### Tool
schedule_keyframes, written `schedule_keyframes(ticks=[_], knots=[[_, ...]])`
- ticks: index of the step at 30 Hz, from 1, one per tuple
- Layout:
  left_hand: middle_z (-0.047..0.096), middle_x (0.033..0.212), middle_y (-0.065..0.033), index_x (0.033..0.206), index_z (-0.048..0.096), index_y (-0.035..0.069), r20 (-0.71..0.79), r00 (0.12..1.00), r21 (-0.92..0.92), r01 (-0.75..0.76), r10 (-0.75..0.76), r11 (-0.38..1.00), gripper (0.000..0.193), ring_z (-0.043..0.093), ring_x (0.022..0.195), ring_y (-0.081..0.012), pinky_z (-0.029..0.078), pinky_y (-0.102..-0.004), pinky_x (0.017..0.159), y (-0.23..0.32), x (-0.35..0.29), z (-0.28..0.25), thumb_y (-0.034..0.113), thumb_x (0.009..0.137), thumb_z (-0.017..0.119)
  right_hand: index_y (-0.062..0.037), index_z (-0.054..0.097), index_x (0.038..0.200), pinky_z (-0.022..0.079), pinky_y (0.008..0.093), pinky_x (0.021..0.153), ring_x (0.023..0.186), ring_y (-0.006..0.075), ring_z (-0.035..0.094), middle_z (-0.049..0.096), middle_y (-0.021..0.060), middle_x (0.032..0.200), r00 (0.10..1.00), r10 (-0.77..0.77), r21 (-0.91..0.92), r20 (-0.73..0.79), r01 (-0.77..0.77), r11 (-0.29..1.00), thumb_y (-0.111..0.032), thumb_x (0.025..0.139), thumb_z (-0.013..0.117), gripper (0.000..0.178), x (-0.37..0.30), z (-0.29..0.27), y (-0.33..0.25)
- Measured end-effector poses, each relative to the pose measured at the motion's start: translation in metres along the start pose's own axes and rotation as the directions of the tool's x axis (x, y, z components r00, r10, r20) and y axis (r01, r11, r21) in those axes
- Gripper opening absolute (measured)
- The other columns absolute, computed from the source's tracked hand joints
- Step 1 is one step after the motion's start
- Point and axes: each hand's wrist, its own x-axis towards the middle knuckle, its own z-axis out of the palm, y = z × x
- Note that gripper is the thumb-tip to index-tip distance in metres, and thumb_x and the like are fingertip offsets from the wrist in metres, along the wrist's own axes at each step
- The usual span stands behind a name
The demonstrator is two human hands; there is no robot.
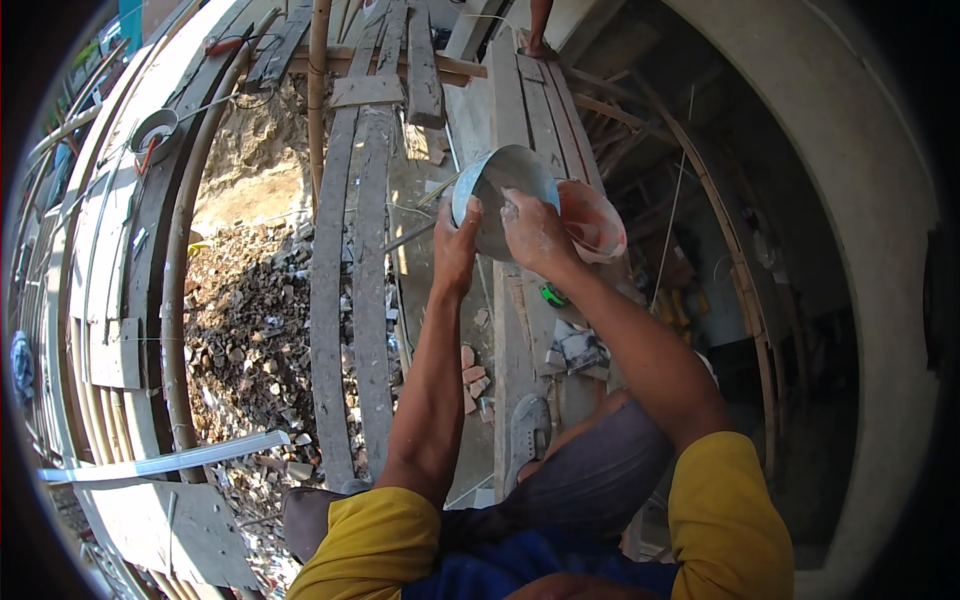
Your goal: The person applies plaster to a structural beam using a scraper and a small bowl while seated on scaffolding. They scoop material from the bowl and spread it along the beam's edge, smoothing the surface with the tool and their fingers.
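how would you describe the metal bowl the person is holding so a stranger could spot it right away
Start from the long wooden planks running up the middle over the rubble. Just right of them, at the ends of both raised forearms, is the metal bowl, gripped by the left hand and right hand. It is grey-blue and tilted, unlike the pinkish plastic container beside it.

Holding a metal bowl [497, 190] out in front, left hand [456, 245] gripping its near-left rim, right hand [535, 235] on its right side. Lying just right of the bowl, touching the right hand, a plastic bag [594, 220]. Running away below the hands, wooden planks [352, 300], with rubble [245, 320] lying to their left. Sitting far left and beyond the rubble, a round pan [153, 131]. Resting on a plank below the right forearm, a shoe [528, 430]. Standing at the planks' far end, another person's foot [540, 45].
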Motion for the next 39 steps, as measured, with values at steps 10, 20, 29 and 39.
schedule_keyframes(ticks=[10, 20, 29, 39], knots=[[0.057, 0.106, -0.0064, 0.126, 0.052, -0.001, -0.011, 1.0, -0.008, 0.019, -0.019, 1.0, 0.056, 0.051, 0.096, -0.0148, 0.042, -0.0301, 0.086, -0.012, 0.001, -0.011, 0.043, 0.093, 0.062, 0.0073, 0.057, 0.121, 0.046, 0.0485, 0.094, 0.107, 0.045, 0.059, 0.062, 0.0331, 0.107, 0.999, -0.037, 0.032, 0.024, 0.036, 0.999, -0.014, 0.091, 0.048, 0.038, -0.007, 0.016, -0.003], [0.058, 0.112, -0.0052, 0.132, 0.048, 0.002, 0.114, 0.983, -0.171, 0.16, -0.142, 0.972, 0.052, 0.056, 0.102, -0.0152, 0.047, -0.0309, 0.087, 0.0, 0.008, -0.014, 0.038, 0.097, 0.057, 0.0016, 0.055, 0.123, 0.049, 0.0512, 0.086, 0.1, 0.0485, 0.059, 0.061, 0.0302, 0.106, 0.984, -0.174, -0.037, 0.031, 0.175, 0.984, -0.016, 0.092, 0.052, 0.035, -0.002, 0.021, 0.018], [0.062, 0.117, -0.0095, 0.128, 0.054, 0.001, 0.135, 0.968, -0.221, 0.239, -0.213, 0.946, 0.043, 0.061, 0.104, -0.0195, 0.051, -0.0349, 0.087, 0.003, 0.016, -0.039, 0.03, 0.097, 0.058, -0.0009, 0.053, 0.128, 0.048, 0.0501, 0.088, 0.098, 0.0471, 0.06, 0.06, 0.0302, 0.108, 0.926, -0.307, -0.061, 0.222, 0.327, 0.943, -0.017, 0.091, 0.051, 0.04, -0.013, 0.02, 0.02], [0.063, 0.107, -0.0064, 0.126, 0.055, -0.002, 0.013, 0.993, -0.076, 0.116, -0.115, 0.99, 0.049, 0.06, 0.094, -0.0154, 0.048, -0.0295, 0.084, 0.022, 0.013, -0.018, 0.028, 0.089, 0.068, 0.0017, 0.056, 0.123, 0.047, 0.0501, 0.09, 0.102, 0.047, 0.059, 0.062, 0.0306, 0.105, 0.99, -0.131, -0.128, 0.059, 0.138, 0.982, -0.018, 0.092, 0.048, 0.038, -0.004, 0.009, 0.002]])
